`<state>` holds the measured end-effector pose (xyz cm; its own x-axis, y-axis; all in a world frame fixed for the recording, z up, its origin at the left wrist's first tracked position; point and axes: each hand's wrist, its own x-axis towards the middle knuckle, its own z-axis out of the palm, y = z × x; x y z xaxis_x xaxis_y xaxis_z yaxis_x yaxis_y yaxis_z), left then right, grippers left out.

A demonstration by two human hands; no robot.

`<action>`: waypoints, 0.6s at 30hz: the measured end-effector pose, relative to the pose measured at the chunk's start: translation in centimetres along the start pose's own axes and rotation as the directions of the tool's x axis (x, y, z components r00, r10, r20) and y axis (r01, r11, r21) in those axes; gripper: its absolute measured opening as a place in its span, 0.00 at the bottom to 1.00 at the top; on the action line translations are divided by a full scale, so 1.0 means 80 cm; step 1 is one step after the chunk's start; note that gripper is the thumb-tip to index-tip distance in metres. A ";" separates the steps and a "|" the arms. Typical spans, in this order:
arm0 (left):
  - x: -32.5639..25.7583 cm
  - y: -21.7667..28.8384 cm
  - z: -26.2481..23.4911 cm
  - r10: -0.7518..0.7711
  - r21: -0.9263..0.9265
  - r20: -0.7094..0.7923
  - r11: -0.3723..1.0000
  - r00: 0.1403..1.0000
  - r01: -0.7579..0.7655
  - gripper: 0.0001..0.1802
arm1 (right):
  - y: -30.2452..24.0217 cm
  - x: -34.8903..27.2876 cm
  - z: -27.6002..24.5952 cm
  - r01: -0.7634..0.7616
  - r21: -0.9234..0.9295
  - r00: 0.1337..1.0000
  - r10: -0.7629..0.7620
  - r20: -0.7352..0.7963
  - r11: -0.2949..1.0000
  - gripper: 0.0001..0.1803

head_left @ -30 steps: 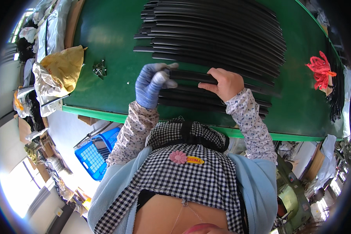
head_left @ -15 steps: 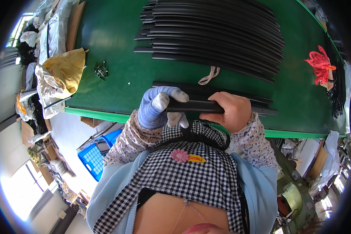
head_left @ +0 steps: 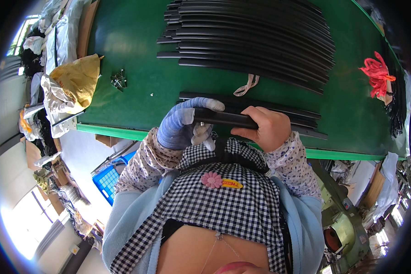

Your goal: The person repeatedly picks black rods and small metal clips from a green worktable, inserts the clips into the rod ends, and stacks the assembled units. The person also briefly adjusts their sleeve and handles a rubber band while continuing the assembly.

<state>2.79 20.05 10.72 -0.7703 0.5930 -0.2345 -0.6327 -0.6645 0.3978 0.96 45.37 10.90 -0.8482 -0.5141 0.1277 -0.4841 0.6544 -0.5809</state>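
Observation:
A short-looking black tube (head_left: pixel 226 118) lies level between my hands, just over the table's near edge. My left hand (head_left: pixel 180 124), in a blue glove with pale fingertips, is closed around its left end. A small shiny metal piece (head_left: pixel 202 123) shows under that end, by the gloved fingers. My right hand (head_left: pixel 269 127), bare, grips the tube farther right, thumb below and fingers over the top. Just beyond my hands, a few loose black tubes (head_left: pixel 301 114) lie on the green table. A large row of black tubes (head_left: pixel 251 41) lies farther back.
A pale cloth loop (head_left: pixel 247 85) lies before the row. On the green table (head_left: pixel 132 109) are a small heap of metal pieces (head_left: pixel 119 81), a yellow sack (head_left: pixel 80 80) at left and a red bundle of strips (head_left: pixel 376 75) at right. A blue crate (head_left: pixel 107 182) stands below left.
The tube's left end has risen a little and shifted left with my gloved hand. A small metal piece now shows at that end. My right hand keeps its grip, moving slightly left.

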 end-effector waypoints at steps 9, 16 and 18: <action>-0.009 0.019 0.003 0.524 0.921 0.368 -0.092 0.768 -0.378 0.21 | 0.008 0.003 -0.004 -0.102 0.088 0.987 0.090 0.129 0.991 0.32; -0.025 0.050 0.025 0.275 0.908 0.306 0.202 0.912 -0.366 0.12 | 0.009 0.019 -0.017 -0.046 0.222 0.933 -0.038 0.359 0.974 0.39; -0.024 0.059 0.005 0.223 0.897 0.324 0.236 0.919 -0.373 0.13 | 0.004 0.018 -0.008 -0.019 0.214 0.967 -0.037 0.251 0.977 0.38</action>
<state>1.32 15.98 13.35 -0.8236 0.5440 0.1604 0.2098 0.0294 0.9773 -0.53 45.21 11.44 -0.7485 -0.6606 -0.0571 -0.4109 0.5298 -0.7419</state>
